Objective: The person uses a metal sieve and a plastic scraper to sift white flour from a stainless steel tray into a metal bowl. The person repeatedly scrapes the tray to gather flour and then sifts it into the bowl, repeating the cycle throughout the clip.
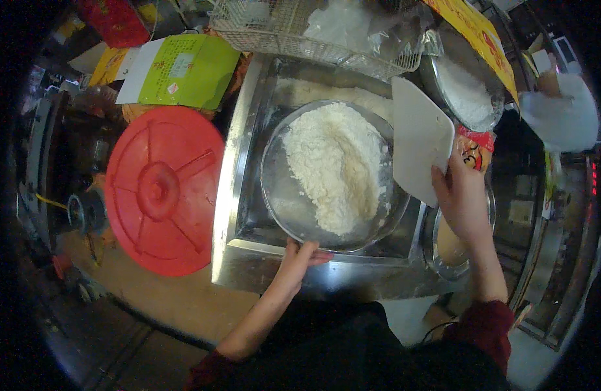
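A round metal sieve (pixel 285 203) with a heap of white flour (pixel 329 166) sits over a steel basin (pixel 261 146) that has more flour along its far side. My left hand (pixel 303 259) grips the sieve's near rim, thumb and fingers around it. My right hand (pixel 459 195) holds a pale, flat plastic dough scraper (pixel 420 139) by its right edge, above the right rim of the sieve. The scraper hides part of the basin's right side.
Left of the basin lies a round red plastic lid (pixel 158 190), with a green carton (pixel 188 71) behind it. A wire basket (pixel 300 44) with plastic bags stands at the far side. On the right are a bowl of white powder (pixel 464 95) and another metal bowl (pixel 449 244).
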Demonstrator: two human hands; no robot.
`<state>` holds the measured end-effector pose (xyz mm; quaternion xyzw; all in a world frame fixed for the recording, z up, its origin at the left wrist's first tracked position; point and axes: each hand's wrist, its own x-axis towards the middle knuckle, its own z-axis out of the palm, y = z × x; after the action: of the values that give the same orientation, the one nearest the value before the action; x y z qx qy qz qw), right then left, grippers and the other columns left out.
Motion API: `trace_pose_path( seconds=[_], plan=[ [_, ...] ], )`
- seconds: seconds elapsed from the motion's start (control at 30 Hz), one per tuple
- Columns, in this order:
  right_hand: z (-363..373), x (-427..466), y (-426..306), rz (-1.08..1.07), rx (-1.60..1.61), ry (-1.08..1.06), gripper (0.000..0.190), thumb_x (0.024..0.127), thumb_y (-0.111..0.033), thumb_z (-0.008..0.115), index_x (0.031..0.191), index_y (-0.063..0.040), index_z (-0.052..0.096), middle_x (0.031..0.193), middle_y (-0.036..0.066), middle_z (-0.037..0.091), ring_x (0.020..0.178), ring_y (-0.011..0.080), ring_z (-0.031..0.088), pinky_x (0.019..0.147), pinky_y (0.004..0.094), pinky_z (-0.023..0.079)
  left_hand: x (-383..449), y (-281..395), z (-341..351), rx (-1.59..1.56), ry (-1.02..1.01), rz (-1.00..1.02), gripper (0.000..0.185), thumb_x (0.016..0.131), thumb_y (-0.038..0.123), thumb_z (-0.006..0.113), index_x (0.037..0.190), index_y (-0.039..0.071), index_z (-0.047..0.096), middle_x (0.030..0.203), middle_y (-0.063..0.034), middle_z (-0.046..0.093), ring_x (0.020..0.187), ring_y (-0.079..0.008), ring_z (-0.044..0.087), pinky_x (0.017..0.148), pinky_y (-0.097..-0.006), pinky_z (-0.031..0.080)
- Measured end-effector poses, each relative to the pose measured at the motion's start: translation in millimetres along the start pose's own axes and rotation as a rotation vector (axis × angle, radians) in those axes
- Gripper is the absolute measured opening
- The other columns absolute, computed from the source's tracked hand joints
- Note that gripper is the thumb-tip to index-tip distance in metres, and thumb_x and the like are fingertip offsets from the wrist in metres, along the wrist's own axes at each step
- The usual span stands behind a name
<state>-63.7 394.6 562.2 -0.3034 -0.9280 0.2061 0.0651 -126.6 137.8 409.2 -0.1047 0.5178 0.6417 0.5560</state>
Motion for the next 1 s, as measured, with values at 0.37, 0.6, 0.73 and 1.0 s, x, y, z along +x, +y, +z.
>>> trace_pose_path(
  seconds=[0.37, 0.6, 0.73, 1.0],
  plan=[
    [45, -36, 21, 0.162, 0.091, 0.113, 0.013, 0.084, -0.012, 0.052, 0.088, -0.001, 0.049, 0.058, 0.019, 0.056, 0.051, 0.0352, 0.056, 0.047, 0.0426, 0.045, -1, 0, -7, 0.014, -0.014, -0.040, 0.056, 0.083, 0.022, 0.049, 0.121, -0.007, 0.021, 0.105, -0.0232, 0.051, 0.083, -0.0293, 0.061, 0.074, -0.0354, 0.051],
    [58, -49, 26, 0.009, 0.042, 0.167, 0.012, 0.084, -0.012, 0.053, 0.083, -0.001, 0.049, 0.056, 0.017, 0.054, 0.048, 0.0319, 0.055, 0.044, 0.0395, 0.042, -4, 2, -5, 0.012, -0.025, -0.034, 0.053, 0.082, 0.019, 0.049, 0.120, -0.005, 0.021, 0.107, -0.0219, 0.049, 0.084, -0.0282, 0.060, 0.075, -0.0357, 0.050],
    [65, -62, 29, 0.063, -0.007, 0.049, 0.015, 0.085, -0.015, 0.052, 0.086, 0.000, 0.049, 0.056, 0.017, 0.053, 0.046, 0.0301, 0.054, 0.043, 0.0379, 0.043, -9, 4, -9, 0.118, -0.011, -0.016, 0.049, 0.082, 0.018, 0.047, 0.120, -0.006, 0.027, 0.106, -0.0210, 0.051, 0.087, -0.0316, 0.060, 0.076, -0.0391, 0.050],
    [62, -97, 27, 0.671, 1.238, 0.403, 0.019, 0.085, -0.023, 0.054, 0.091, -0.005, 0.053, 0.061, 0.005, 0.055, 0.040, 0.0135, 0.048, 0.039, 0.0254, 0.039, -29, 14, -17, 0.100, 0.058, 0.020, 0.051, 0.080, 0.015, 0.051, 0.122, -0.004, 0.028, 0.110, -0.0189, 0.049, 0.088, -0.0288, 0.059, 0.073, -0.0380, 0.052]
  ],
)
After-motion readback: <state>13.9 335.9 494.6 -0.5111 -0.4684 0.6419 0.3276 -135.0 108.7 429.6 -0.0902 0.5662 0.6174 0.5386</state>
